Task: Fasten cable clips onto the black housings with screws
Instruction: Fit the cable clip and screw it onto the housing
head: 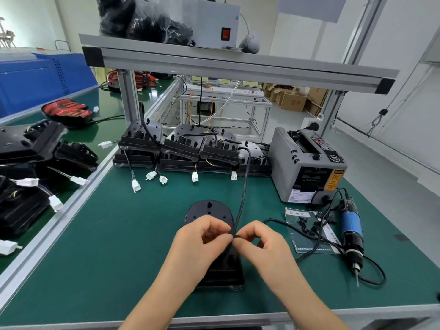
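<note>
A black housing (209, 210) lies on the green mat in front of me, its near half hidden under my hands. A black cable (244, 194) runs from the row of housings down to it. My left hand (197, 244) and my right hand (259, 241) meet above the housing, fingertips pinching a small black cable clip (234, 235) around the cable. Loose black clips and screws (307, 226) lie on a plastic sleeve to the right. An electric screwdriver (352, 232) with a blue body lies beside them, untouched.
A row of black housings (181, 146) with white connectors stands at the back of the mat. A grey tape dispenser (307, 163) sits at the back right. More housings (35, 148) pile on the left conveyor. A shelf frame (238, 65) spans overhead.
</note>
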The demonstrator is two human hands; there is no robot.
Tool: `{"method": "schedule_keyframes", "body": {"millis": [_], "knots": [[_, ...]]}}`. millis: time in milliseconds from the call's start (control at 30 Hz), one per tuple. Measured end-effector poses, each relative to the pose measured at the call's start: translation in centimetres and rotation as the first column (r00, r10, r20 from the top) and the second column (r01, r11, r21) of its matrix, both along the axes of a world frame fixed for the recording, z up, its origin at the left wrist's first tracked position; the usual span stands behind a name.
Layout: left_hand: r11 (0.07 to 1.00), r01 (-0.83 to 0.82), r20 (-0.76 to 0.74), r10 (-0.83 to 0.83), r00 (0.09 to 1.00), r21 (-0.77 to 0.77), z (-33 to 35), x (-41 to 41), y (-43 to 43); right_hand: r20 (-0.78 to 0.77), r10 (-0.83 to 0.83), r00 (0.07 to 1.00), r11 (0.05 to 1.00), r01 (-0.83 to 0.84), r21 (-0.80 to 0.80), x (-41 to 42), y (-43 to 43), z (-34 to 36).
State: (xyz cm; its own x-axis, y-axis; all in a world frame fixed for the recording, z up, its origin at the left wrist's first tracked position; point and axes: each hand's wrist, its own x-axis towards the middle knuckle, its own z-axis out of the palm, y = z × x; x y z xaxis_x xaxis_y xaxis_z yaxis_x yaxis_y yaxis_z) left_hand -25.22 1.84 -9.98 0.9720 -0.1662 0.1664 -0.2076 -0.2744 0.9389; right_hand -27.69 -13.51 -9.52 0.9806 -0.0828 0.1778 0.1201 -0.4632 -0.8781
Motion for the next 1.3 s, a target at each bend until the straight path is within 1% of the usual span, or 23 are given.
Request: {"method": "schedule_keyframes", "body": {"millis": [67,133,200,267,300,367,433,500,567,633,700,833,1000,1100,1200,1300], "knots": [[0.999,-0.024,0.002,0.024,1.000,0.021,0.0,-0.1,-0.1,-0.011,-0.005,1.000,0.997,0.006,0.077,0.0,0.1,0.1],[0.994,-0.026,0.057,0.020,0.998,0.104,-0.1,-0.1,0.0,-0.023,-0.007,1.000,0.991,0.010,0.130,-0.1,0.2,0.1],[0.973,-0.032,0.194,-0.014,0.981,0.230,-0.1,-0.2,0.3,-0.035,-0.014,0.999,0.981,0.021,0.193,-0.1,0.3,0.0],[0.938,-0.042,0.355,-0.090,0.930,0.345,0.1,-0.1,0.6,-0.058,-0.013,0.998,0.966,0.027,0.256,-0.2,0.5,-0.3],[0.925,-0.034,0.418,-0.137,0.898,0.377,0.1,-0.1,0.8,-0.077,-0.005,0.997,0.957,0.027,0.287,-0.3,0.6,-0.4],[0.906,-0.010,0.476,-0.213,0.853,0.423,0.1,0.0,1.3,-0.122,0.016,0.992,0.951,0.022,0.307,-0.5,0.8,-0.7],[0.902,0.024,0.432,-0.230,0.872,0.431,0.0,0.0,1.9,-0.135,0.006,0.991,0.970,0.027,0.242,-0.7,0.8,-1.2],[0.907,-0.009,0.336,-0.147,0.930,0.421,-0.3,-0.1,2.3,-0.119,-0.037,0.992,0.991,0.051,0.124,-0.8,0.7,-1.6],[0.864,-0.081,0.256,-0.057,0.965,0.498,-0.9,0.0,2.3,-0.107,-0.070,0.992,0.997,0.071,0.006,-0.8,0.7,-1.9],[0.838,-0.077,0.216,-0.049,0.975,0.540,-1.1,-0.2,1.8,-0.082,-0.092,0.992,0.994,0.086,-0.074,-0.7,0.9,-2.2],[0.857,-0.063,0.188,-0.041,0.981,0.512,-1.0,-0.5,1.3,-0.046,-0.110,0.993,0.987,0.103,-0.122,-0.7,1.2,-2.5],[0.922,-0.058,0.117,0.014,0.993,0.384,-1.4,-0.6,1.5,0.006,-0.135,0.991,0.972,0.134,-0.195,-0.6,1.4,-2.8],[0.942,-0.093,0.114,0.059,0.992,0.324,-2.1,-0.8,1.7,0.088,-0.126,0.988,0.962,0.144,-0.234,-0.8,1.9,-3.0],[0.954,-0.097,0.121,0.065,0.991,0.285,-2.3,-0.8,1.7,0.138,-0.099,0.985,0.939,0.138,-0.313,-0.8,2.2,-3.0],[0.966,-0.065,0.109,0.039,0.993,0.252,-2.4,-0.7,1.9,0.213,-0.056,0.975,0.911,0.137,-0.390,-0.8,1.8,-3.1],[0.973,-0.049,0.094,0.028,0.995,0.225,-2.4,-0.7,2.0,0.303,0.005,0.953,0.850,0.155,-0.504,-0.5,1.3,-2.6]]}}
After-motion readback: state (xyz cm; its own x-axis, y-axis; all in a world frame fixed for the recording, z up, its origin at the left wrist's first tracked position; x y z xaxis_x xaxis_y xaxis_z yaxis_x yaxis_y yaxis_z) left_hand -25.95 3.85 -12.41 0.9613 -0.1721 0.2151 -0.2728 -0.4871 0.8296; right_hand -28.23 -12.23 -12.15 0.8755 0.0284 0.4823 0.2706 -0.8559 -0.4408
